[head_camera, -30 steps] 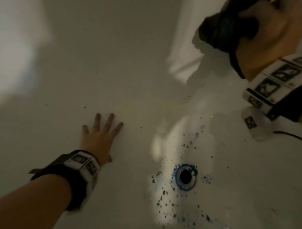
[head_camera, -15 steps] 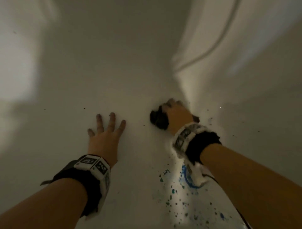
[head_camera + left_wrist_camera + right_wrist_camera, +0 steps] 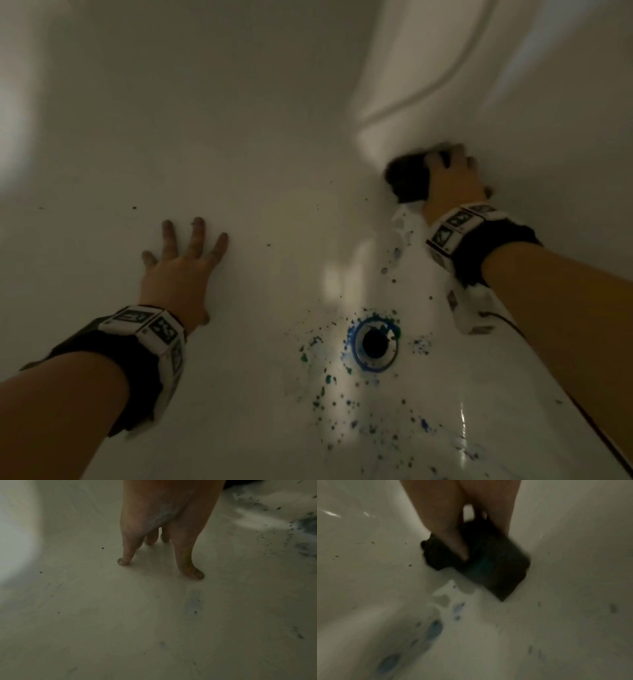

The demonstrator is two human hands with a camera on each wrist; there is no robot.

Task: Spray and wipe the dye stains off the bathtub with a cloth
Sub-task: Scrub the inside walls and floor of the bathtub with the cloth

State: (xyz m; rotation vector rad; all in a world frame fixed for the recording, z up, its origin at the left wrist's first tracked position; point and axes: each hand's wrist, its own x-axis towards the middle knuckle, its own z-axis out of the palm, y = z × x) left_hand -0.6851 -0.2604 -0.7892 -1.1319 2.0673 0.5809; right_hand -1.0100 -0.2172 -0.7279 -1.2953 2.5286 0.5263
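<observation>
Right hand [image 3: 448,181] presses a folded dark cloth [image 3: 409,183] against the white bathtub [image 3: 239,120] wall beyond the blue-ringed drain [image 3: 375,342]; the flat, empty left hand [image 3: 174,274] bracing on the floor could slip on the wet surface, smearing dye speckles [image 3: 329,380].

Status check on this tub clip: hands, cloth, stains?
Left hand flat on tub floor, holding nothing. Right hand presses dark cloth on tub wall. Blue dye stains around drain unwiped. Nothing blocking.

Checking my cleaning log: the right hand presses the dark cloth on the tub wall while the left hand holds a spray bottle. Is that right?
Not quite. The left hand holds nothing: it rests flat on the tub with fingers spread, as the head and left wrist views show. The right hand does press the dark cloth on the wall.
</observation>
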